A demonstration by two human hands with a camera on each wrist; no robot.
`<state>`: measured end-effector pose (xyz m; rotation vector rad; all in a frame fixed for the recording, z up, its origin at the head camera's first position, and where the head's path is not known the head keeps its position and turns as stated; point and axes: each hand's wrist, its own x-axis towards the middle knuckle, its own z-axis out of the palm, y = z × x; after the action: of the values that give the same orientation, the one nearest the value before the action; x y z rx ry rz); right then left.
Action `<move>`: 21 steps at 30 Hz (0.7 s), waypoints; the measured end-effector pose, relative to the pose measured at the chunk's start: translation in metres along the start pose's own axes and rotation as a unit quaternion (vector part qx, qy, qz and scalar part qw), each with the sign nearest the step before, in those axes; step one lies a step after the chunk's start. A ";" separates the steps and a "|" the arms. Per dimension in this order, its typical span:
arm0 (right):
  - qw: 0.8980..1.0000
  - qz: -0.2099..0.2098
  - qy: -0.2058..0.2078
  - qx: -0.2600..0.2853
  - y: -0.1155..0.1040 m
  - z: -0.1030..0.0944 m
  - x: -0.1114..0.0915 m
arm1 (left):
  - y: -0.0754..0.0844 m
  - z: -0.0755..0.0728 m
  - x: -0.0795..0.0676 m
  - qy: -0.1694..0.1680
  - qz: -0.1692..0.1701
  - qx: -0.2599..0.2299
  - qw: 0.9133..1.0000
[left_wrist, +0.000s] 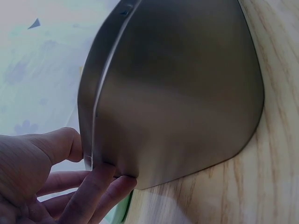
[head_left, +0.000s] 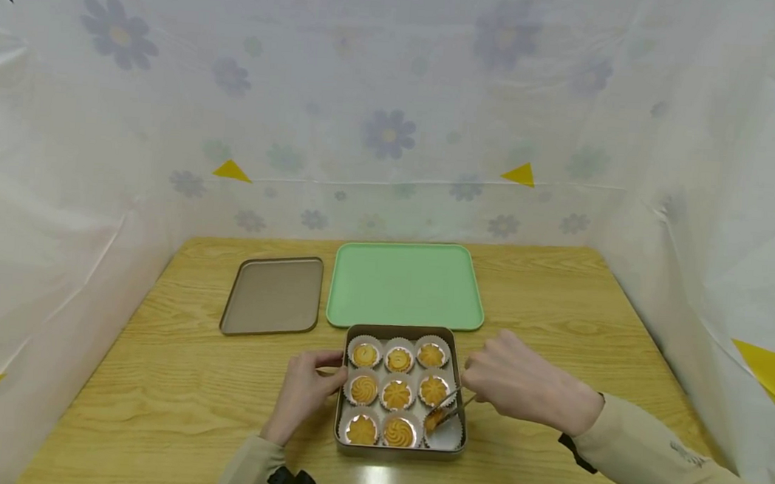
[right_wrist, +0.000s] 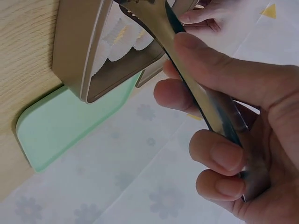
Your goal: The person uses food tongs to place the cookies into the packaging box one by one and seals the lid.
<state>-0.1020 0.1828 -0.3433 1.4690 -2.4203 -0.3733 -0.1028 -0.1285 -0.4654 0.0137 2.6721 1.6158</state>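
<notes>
A brown metal tin point(head_left: 401, 454) stands near the table's front, filled with cookies in white paper cups, such as a swirl cookie point(head_left: 399, 432). My left hand point(head_left: 305, 389) holds the tin's left side, thumb at the rim point(left_wrist: 95, 116) and fingertips against the outer wall. Metal tongs point(right_wrist: 205, 105) are gripped in my right hand point(head_left: 515, 379), fingers curled round the handles. The tong tips pinch a cookie point(head_left: 433, 421), tilted over the paper cup point(head_left: 445, 438) in the tin's front right corner. In the right wrist view that cookie is hidden.
Behind the tin lies a green tray point(head_left: 405, 284), its near edge close to the tin's back. A brown square lid or shallow tray point(head_left: 274, 294) sits left of it. White flowered sheeting point(head_left: 391, 79) encloses the wooden table point(head_left: 173, 377) at the back and sides.
</notes>
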 end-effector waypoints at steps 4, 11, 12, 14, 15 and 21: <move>1.000 0.000 0.003 0.007 0.000 0.001 -0.002 | 0.000 0.000 0.000 0.001 0.001 -0.001 1.000; 1.000 -0.003 0.018 0.006 -0.002 0.002 -0.005 | 0.000 0.000 0.001 0.002 0.001 0.003 1.000; 1.000 -0.003 0.018 0.006 -0.002 0.002 -0.005 | 0.000 0.000 0.001 0.002 0.001 0.003 1.000; 1.000 -0.001 0.014 0.007 -0.003 0.001 -0.005 | 0.000 0.000 0.001 0.002 0.000 0.005 1.000; 1.000 0.000 0.010 0.008 -0.004 0.000 -0.006 | 0.000 0.000 0.001 0.003 0.000 0.008 1.000; 1.000 0.005 -0.016 0.010 -0.006 -0.006 -0.005 | 0.001 0.000 0.000 0.002 -0.007 0.008 1.000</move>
<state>-0.0925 0.1843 -0.3403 1.4692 -2.4633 -0.3743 -0.1032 -0.1281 -0.4643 -0.0078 2.6821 1.5933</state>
